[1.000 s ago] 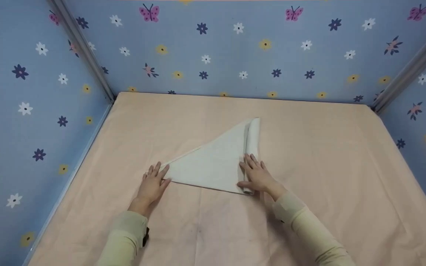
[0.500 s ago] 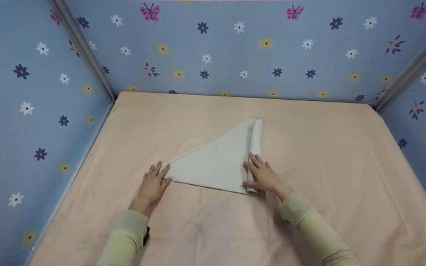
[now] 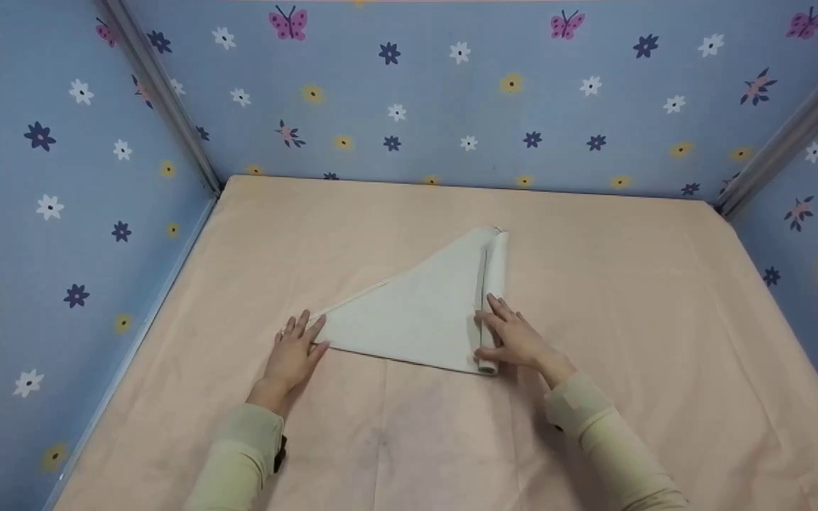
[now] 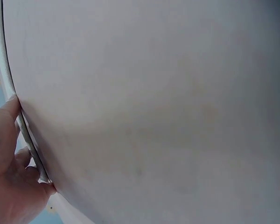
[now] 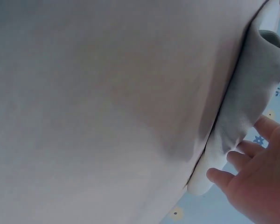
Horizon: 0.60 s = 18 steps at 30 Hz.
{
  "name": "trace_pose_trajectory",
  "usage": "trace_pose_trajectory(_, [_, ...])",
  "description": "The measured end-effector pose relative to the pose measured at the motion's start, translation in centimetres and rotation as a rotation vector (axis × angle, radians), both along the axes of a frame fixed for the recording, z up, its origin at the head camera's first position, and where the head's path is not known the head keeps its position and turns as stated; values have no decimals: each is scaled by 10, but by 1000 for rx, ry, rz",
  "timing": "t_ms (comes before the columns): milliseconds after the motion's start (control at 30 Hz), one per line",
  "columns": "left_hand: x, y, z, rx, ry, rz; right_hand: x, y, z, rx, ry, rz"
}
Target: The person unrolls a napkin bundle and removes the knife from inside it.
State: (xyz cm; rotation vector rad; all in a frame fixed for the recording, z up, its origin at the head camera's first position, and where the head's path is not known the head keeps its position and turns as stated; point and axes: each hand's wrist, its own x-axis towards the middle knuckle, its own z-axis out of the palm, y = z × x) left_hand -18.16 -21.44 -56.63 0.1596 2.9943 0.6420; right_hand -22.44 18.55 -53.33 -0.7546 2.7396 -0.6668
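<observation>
on the peach tablecloth: our part-rolled white cloth
left hand: fingers straight on its narrow end
right hand: fingers extended across the roll
roll: unrolling, we judge; next needs easing rightward

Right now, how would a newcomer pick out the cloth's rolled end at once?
On the peach table cover lies a pale, roughly triangular cloth. Its rolled end runs along the side partly under the right hand, opposite the left hand. It is a raised tube, while the rest of the cloth spreads flat.
</observation>
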Motion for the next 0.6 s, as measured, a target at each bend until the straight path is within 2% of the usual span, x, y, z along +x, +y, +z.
trace_pose_trajectory(300, [-1, 0, -1, 2, -13, -2, 1, 13, 3, -21, -22, -5])
trace_pose_trajectory(600, [0, -1, 1, 2, 1, -8, 6, 24, 8, -75, -81, -32])
